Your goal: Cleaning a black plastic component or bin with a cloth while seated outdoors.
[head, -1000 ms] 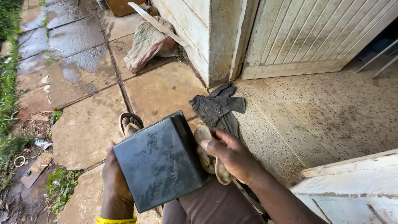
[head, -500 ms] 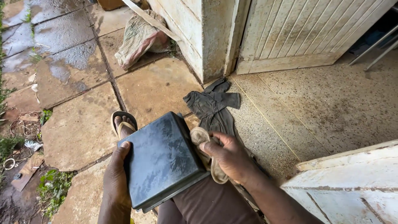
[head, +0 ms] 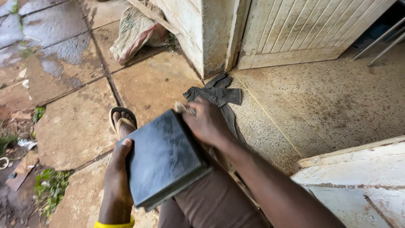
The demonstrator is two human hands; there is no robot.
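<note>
A dark, dusty rectangular box (head: 164, 158) rests on my lap, tilted toward the left. My left hand (head: 116, 179) grips its left edge with the thumb on top. My right hand (head: 206, 122) is closed on a small pale cloth or sponge (head: 183, 107) and presses it against the box's far right corner. My foot in a sandal (head: 121, 122) shows just beyond the box.
A dark garment (head: 217, 95) lies on the speckled floor beside a wall corner (head: 211, 38). A wooden door (head: 303, 29) stands behind it. A crumpled sack (head: 135, 31) lies on wet paving slabs (head: 63, 67). A white painted board (head: 354, 177) is at right.
My right hand has moved from beside the box up onto its far right corner, carrying the pale cloth. The view has shifted slightly.
</note>
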